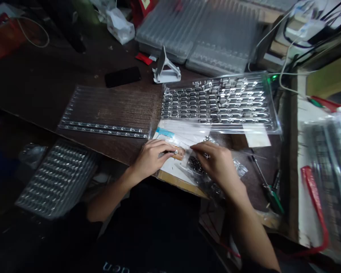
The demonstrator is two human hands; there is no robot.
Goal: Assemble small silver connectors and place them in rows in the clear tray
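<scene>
My left hand (155, 156) pinches a small silvery connector (175, 151) between thumb and fingertips, above an orange-brown block (180, 153) on white paper. Closed at the fingertips, my right hand (216, 157) hovers over a clear plastic bag of small dark metal parts (195, 165); whatever it pinches is too small to make out. Behind the hands lies a clear tray (274, 117) filled with rows of D-sub connectors (203, 107). To the left, another clear ribbed tray (110, 104) carries connectors in its rows nearest me.
A black phone (122, 77) and a white stand (166, 72) sit behind the trays. Stacked clear trays (170, 30) are at the back. A green-handled screwdriver (274, 199) lies at right. Lower left, filled trays (53, 178) are stacked below the table edge.
</scene>
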